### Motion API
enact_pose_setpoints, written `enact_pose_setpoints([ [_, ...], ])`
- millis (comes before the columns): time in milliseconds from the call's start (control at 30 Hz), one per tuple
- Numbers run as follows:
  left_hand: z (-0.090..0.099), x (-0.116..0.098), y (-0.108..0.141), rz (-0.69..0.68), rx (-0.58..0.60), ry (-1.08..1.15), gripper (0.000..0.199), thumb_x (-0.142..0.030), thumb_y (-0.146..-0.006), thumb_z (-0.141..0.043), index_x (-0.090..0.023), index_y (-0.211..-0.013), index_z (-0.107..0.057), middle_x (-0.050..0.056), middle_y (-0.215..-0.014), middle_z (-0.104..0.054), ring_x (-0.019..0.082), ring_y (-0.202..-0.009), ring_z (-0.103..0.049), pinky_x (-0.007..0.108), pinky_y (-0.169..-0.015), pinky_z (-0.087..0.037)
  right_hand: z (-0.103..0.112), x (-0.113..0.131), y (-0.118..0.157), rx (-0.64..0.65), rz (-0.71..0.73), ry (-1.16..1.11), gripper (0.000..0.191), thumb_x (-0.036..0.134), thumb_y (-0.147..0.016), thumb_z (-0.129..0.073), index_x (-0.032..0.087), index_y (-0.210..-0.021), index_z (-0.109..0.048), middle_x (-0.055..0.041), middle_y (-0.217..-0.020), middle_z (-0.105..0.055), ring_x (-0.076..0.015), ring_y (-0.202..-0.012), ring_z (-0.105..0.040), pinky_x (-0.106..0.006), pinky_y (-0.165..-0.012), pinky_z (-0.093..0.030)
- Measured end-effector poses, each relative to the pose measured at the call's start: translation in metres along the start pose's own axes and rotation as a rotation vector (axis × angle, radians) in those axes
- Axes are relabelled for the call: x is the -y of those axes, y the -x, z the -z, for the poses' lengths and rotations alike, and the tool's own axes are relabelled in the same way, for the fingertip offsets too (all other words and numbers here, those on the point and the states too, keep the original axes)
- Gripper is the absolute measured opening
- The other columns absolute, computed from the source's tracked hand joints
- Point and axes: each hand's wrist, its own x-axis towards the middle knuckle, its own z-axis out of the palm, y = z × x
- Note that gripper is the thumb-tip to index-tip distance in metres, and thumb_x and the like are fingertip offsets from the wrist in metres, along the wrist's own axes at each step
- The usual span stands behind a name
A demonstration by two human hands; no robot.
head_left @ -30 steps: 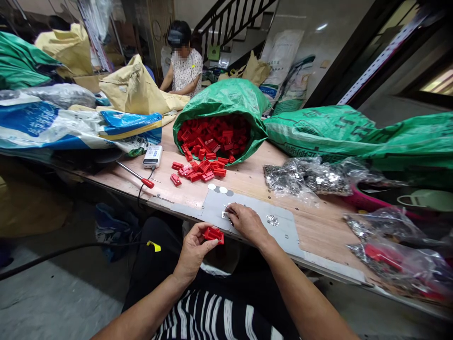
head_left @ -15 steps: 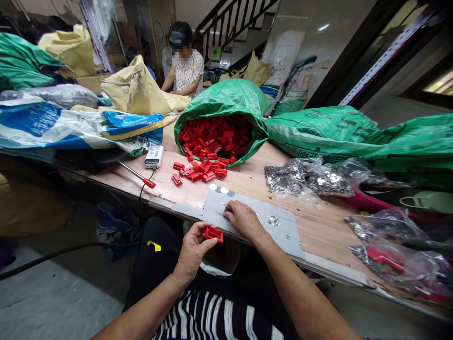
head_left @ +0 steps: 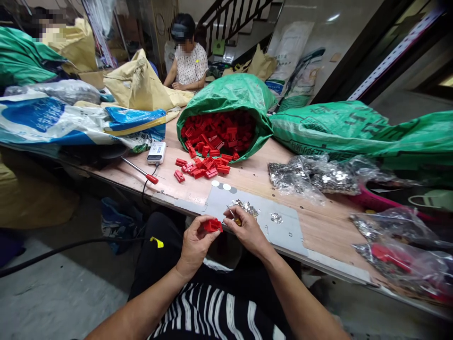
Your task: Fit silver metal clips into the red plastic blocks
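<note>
The left hand (head_left: pixel 194 240) pinches a red part (head_left: pixel 213 225) between thumb and fingertips, just beside the right hand (head_left: pixel 248 231), whose curled fingers grip a slim tool (head_left: pixel 238 221) near metal pieces (head_left: pixel 247 206); a firm left pinch should steady the work.

Wooden table (head_left: pixel 253 177) — loose red parts (head_left: pixel 203 167) | open green sack (head_left: pixel 230 89) | grey mat (head_left: pixel 267 211)

Dim overall, small glare on the wall (head_left: pixel 334 35), wide-angle distortion toward the edges
</note>
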Motion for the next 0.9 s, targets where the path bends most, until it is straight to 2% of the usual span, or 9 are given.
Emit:
enact_pose_setpoints([
  [133,0.001,0.000,0.002,-0.115,0.017,-0.148,0.029,-0.022,-0.076,-0.069,-0.021,-0.104,-0.063,0.005,-0.104,-0.066,0.018,-0.095,-0.064,0.030,-0.087,-0.052,-0.014,0.003,0.010,-0.039,-0.004,-0.057,0.010,0.027,-0.085,-0.054,0.021,-0.092,-0.056,0.0012,-0.080,-0.060,-0.0136,-0.071,-0.055,-0.024,-0.065,-0.041],
  [300,0.001,-0.007,0.005,-0.202,0.038,-0.238,0.027,-0.020,-0.077,-0.067,-0.022,-0.104,-0.065,0.006,-0.105,-0.066,0.020,-0.098,-0.063,0.031,-0.088,-0.051,-0.020,0.010,0.013,-0.065,0.012,-0.073,0.006,0.026,-0.086,-0.052,0.021,-0.087,-0.056,0.0010,-0.078,-0.060,-0.0135,-0.070,-0.054,-0.025,-0.067,-0.041],
  [700,-0.003,-0.013,0.006,-0.010,0.050,-0.017,0.031,-0.023,-0.075,-0.069,-0.020,-0.106,-0.063,0.005,-0.105,-0.068,0.019,-0.097,-0.065,0.030,-0.090,-0.052,-0.012,-0.001,0.021,-0.003,-0.042,-0.300,0.018,0.037,-0.089,-0.050,0.021,-0.095,-0.055,-0.0003,-0.085,-0.057,-0.0146,-0.078,-0.053,-0.026,-0.072,-0.042],
  [900,-0.002,-0.016,0.006,0.100,0.088,0.110,0.038,-0.024,-0.076,-0.069,-0.020,-0.111,-0.059,0.006,-0.109,-0.068,0.019,-0.098,-0.066,0.032,-0.091,-0.052,-0.009,-0.002,0.027,0.014,-0.034,-0.297,0.019,0.038,-0.089,-0.051,0.020,-0.092,-0.056,0.0006,-0.083,-0.055,-0.0140,-0.076,-0.049,-0.025,-0.071,-0.041],
])
